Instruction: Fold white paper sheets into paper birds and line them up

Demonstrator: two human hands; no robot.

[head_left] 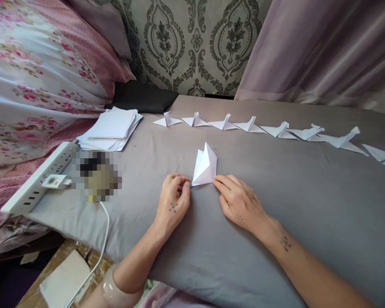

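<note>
Grey cloth covers the flat top across the middle of the frame, with a flowery wall [197,38] at the top and a shiny curtain [311,47] in the upper right. Just below the middle of the frame is 1 white folded paper [205,167], with 2 points sticking up. It is between the 2 hands.

The left hand [175,194] is curled, and its thumb and finger seem to pinch the lower left corner. The right hand [240,201] has its fingertips on the lower right corner. I cannot tell if its thumb pinches too.

This paper should be very light. It looks stiff along its folds but easy to squash on its thin sides, and a hard tug could rip it. It may slide a bit on the cloth. The bottom corners look best to hold, softly, with just the fingertips.

Behind it, 8 paper birds [225,124] make a row to the right edge, where the last 1 is cut off. A paper pile [112,126] lies at left.
</note>
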